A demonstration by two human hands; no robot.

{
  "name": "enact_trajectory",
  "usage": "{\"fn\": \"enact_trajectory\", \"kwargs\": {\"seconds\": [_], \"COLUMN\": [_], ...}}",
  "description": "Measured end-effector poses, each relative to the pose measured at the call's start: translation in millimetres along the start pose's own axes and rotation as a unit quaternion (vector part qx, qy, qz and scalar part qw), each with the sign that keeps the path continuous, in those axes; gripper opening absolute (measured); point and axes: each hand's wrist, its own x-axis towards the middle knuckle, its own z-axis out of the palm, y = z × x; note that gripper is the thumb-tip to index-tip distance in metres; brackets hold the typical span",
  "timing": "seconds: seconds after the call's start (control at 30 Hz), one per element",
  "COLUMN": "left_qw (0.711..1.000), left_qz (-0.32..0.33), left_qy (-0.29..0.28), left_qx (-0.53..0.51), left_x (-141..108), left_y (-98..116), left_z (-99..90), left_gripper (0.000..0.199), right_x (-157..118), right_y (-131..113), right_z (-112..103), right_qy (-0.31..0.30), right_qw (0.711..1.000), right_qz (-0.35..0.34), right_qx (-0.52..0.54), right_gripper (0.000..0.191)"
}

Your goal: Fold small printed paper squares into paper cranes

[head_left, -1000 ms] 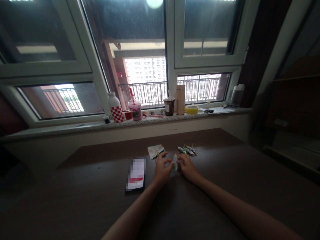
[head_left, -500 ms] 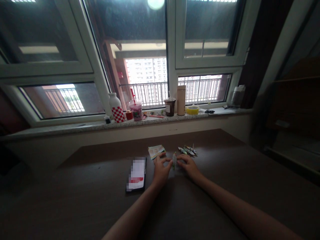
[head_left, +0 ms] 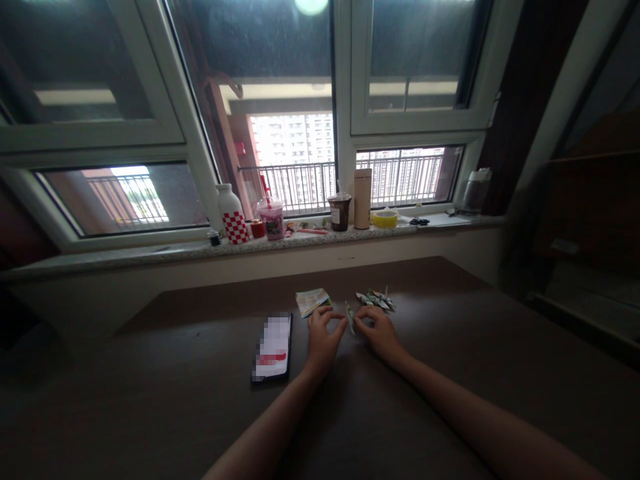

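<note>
A small folded piece of printed paper (head_left: pixel 349 315) stands narrow and nearly upright between my two hands, above the brown table. My left hand (head_left: pixel 323 340) has thumb and forefinger pinched at the paper's left side. From the right, my right hand (head_left: pixel 379 332) pinches it with thumb and fingertips. Just beyond the left fingers lie several flat printed paper sheets (head_left: pixel 312 300), loosely stacked. Past the right hand is a small pile of folded paper pieces (head_left: pixel 376 299) with pointed ends.
A phone (head_left: pixel 273 348) with a blurred screen lies left of my left hand on the table (head_left: pixel 150 373). Along the windowsill stand a checked bottle (head_left: pixel 234 217), a pink drink cup (head_left: pixel 273 220), a dark drink cup (head_left: pixel 341 213), a tan flask (head_left: pixel 363 200), yellow tape (head_left: pixel 385 220) and scissors (head_left: pixel 419 222).
The folded paper has turned between my fingers and now shows a narrower side, leaning slightly toward my right hand. Both hands stay in nearly the same place.
</note>
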Motion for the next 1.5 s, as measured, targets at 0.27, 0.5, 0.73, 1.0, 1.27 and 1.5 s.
{"fn": "enact_trajectory", "kwargs": {"seconds": [0.27, 0.5, 0.73, 1.0, 1.27, 1.5], "left_qw": [0.996, 0.996, 0.997, 0.996, 0.995, 0.995], "left_qz": [0.016, 0.004, 0.008, -0.022, -0.045, -0.05], "left_qy": [-0.084, -0.081, -0.061, -0.059, -0.059, -0.064], "left_qx": [-0.033, -0.046, -0.043, -0.07, -0.065, -0.054], "left_x": [-4, -2, -3, -3, -3, -2], "left_y": [10, 7, 5, 6, 13, 12], "left_z": [-2.5, -5.1, -4.1, -4.8, -7.1, -6.9], "left_gripper": [0.014, 0.018, 0.015, 0.014, 0.015, 0.013], "right_x": [-1, -3, 0, 1, 1, 2], "right_y": [-1, -6, -7, -7, -2, 1], "right_z": [1, 2, -1, -2, -1, -1], "right_qy": [0.025, -0.013, -0.019, -0.02, -0.018, -0.013], "right_qw": [0.999, 0.996, 0.991, 0.987, 0.986, 0.986], "right_qz": [0.012, 0.064, 0.087, 0.079, 0.091, 0.1], "right_qx": [0.036, 0.064, 0.097, 0.136, 0.141, 0.129], "right_gripper": [0.021, 0.021, 0.028, 0.031, 0.031, 0.03]}}
